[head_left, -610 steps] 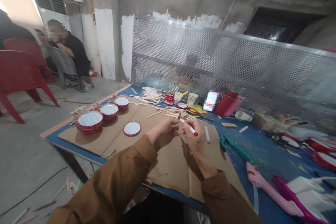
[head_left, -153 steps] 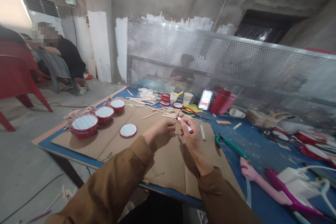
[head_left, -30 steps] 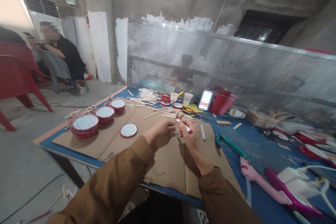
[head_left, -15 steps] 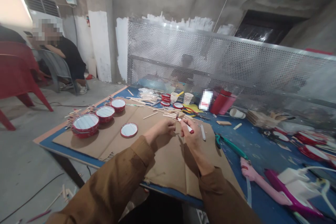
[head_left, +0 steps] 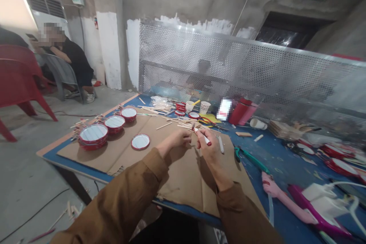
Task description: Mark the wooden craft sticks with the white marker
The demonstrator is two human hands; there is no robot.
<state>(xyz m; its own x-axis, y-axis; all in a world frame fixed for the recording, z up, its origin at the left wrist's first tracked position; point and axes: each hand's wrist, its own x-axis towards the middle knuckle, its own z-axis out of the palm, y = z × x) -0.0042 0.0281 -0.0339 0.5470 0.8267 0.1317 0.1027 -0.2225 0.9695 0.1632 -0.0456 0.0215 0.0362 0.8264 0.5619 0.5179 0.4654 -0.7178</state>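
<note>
My right hand (head_left: 208, 151) is shut on a white marker pen (head_left: 203, 137) with a red tip, and the tip points down and to the right. My left hand (head_left: 176, 142) pinches a thin wooden craft stick (head_left: 193, 126) that stands up from its fingertips, close to the marker. Both hands hover over a brown cardboard sheet (head_left: 183, 183). Left of them lies a red-rimmed white disc (head_left: 140, 142). Several small red drums with white heads (head_left: 93, 133) stand farther left. A loose white marker (head_left: 220, 145) lies right of my right hand.
Loose wooden sticks (head_left: 164, 125) and paper cups (head_left: 204, 107) lie beyond the cardboard on the blue table (head_left: 54, 156). Green pliers (head_left: 251, 160) and pink plastic pieces (head_left: 276, 190) lie to the right. A perforated metal screen (head_left: 228, 57) stands behind. A seated person (head_left: 74, 51) is at left.
My hands have barely moved, and the marker has tilted slightly in my right hand. The view has shifted a little since the oldest frame.
</note>
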